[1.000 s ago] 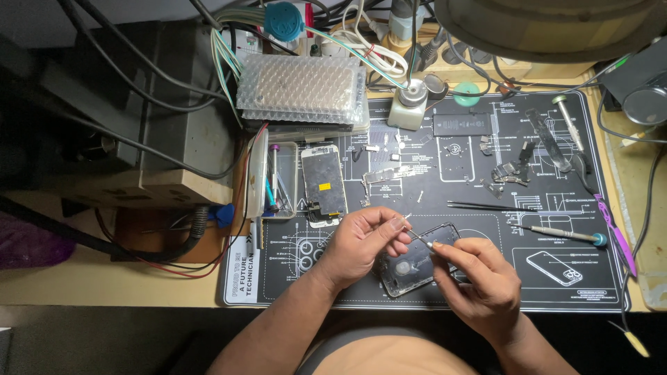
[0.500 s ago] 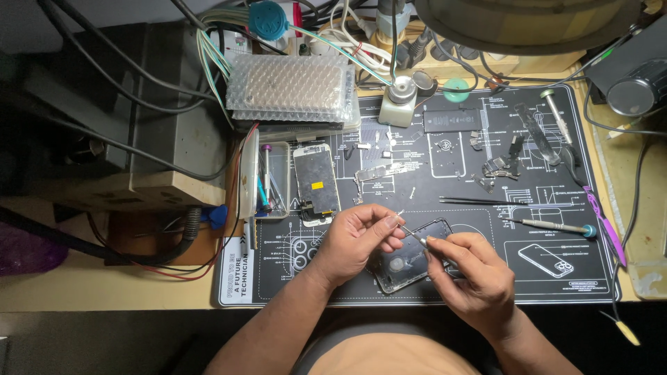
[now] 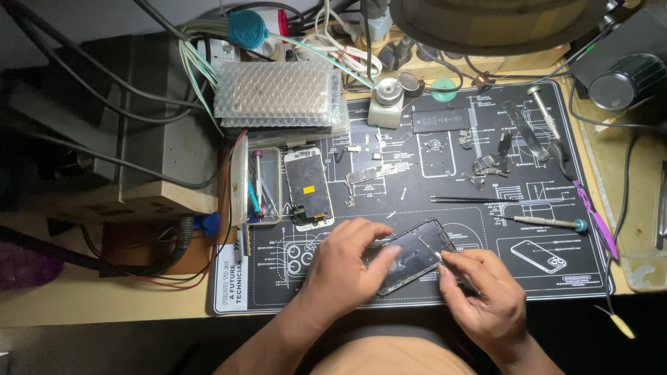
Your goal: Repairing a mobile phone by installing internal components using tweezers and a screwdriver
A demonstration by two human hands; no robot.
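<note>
Opened phone body (image 3: pixel 417 253) lies tilted on the black mat (image 3: pixel 556 278) at the near edge of the worktop. Left hand (image 3: pixel 347 267) presses on its left end, fingers flat, no closed grip. Right hand (image 3: pixel 483 295) pinches a thin tool (image 3: pixel 436 255), tip on the phone. Around: detached screen (image 3: pixel 308 186), parts tray (image 3: pixel 258 186), tweezers (image 3: pixel 465 200), screwdriver (image 3: pixel 542 221), battery (image 3: pixel 440 119). Versus 0.5 s ago: left hand lowered onto the phone. Tool type unclear; phone's lower edge hidden by hands.

Both forearms bare, no sleeves visible. Left hand (image 3: pixel 344 271), right hand (image 3: pixel 486 298): no gloves, rings, or watch seen. Tan garment at lap.
</note>
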